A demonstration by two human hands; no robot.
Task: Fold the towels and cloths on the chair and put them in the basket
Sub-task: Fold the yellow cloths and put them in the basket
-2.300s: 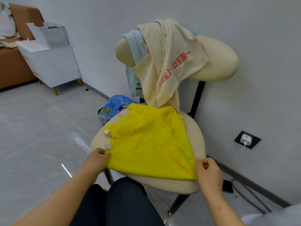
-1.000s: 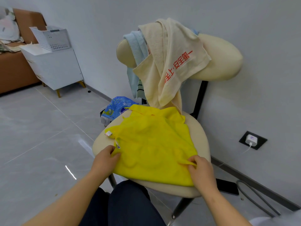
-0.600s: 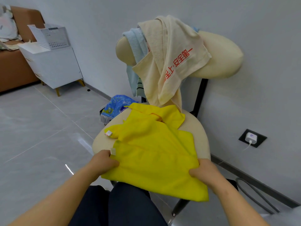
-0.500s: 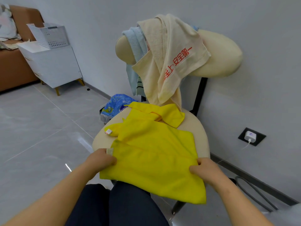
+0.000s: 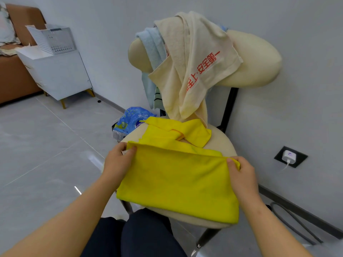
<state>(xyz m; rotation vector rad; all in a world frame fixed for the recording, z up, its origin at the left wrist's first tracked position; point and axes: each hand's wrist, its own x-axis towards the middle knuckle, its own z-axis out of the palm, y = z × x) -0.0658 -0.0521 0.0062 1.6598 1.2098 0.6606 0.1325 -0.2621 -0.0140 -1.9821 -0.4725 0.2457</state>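
Here the yellow cloth (image 5: 178, 180) stretches between left hand (image 5: 118, 164) and right hand (image 5: 241, 175), each pinching a corner.

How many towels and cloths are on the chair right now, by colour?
Yellow: 2, the yellow cloth pinched by the left hand and right hand, plus a bunched yellow cloth behind, seemingly separate
Cream: 1, the cream towel on the chair back
Light blue: 1, the light blue towel
Green striped: 1, the green striped cloth, mostly hidden
Total: 5
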